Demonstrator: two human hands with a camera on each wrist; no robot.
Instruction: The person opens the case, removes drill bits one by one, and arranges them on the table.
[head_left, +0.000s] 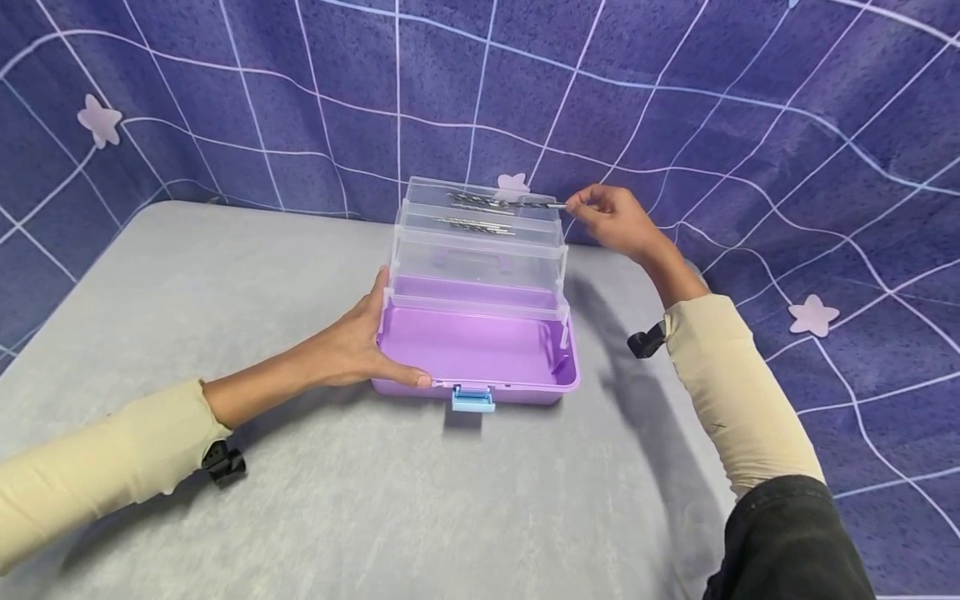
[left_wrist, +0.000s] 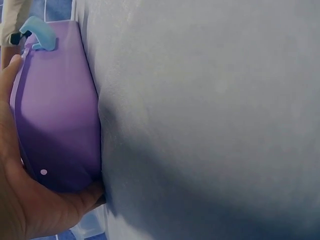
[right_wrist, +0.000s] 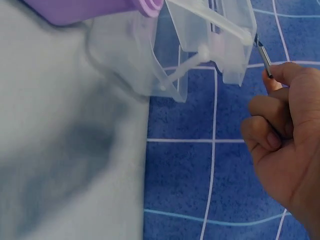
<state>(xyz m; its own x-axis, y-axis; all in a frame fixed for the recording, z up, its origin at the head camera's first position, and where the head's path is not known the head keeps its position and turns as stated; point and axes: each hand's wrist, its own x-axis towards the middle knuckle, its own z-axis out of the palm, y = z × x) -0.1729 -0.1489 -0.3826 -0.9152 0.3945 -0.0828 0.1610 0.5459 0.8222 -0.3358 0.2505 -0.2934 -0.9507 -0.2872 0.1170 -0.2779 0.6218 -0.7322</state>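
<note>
Drill bit (head_left: 543, 205) is located at the right end of the uppermost tray (head_left: 425, 191) of a purple toolbox (head_left: 468, 350). Right hand (head_left: 617, 220) pinches the outer end of the bit between thumb and index finger; the remaining fingers are curled toward the palm. The bit points left, into the tray area. Whether it touches the tray cannot be determined.

Left hand (head_left: 354, 340) grips the left end of the toolbox, with the thumb on the front rim and the fingers around the end wall toward the rear.

Additional bits (head_left: 474, 200) lie in the uppermost tray. A second group of thin bits (head_left: 480, 226) lies in the tray directly below. The trays are translucent, stepped upward toward the rear, and carried on side links. The purple base stands open on a grey worktop (head_left: 487, 508). A light blue latch (head_left: 472, 400) projects from its front edge. Behind the worktop hangs a blue cloth (head_left: 360, 96) with a light grid pattern and pale stars (head_left: 813, 317).
</note>
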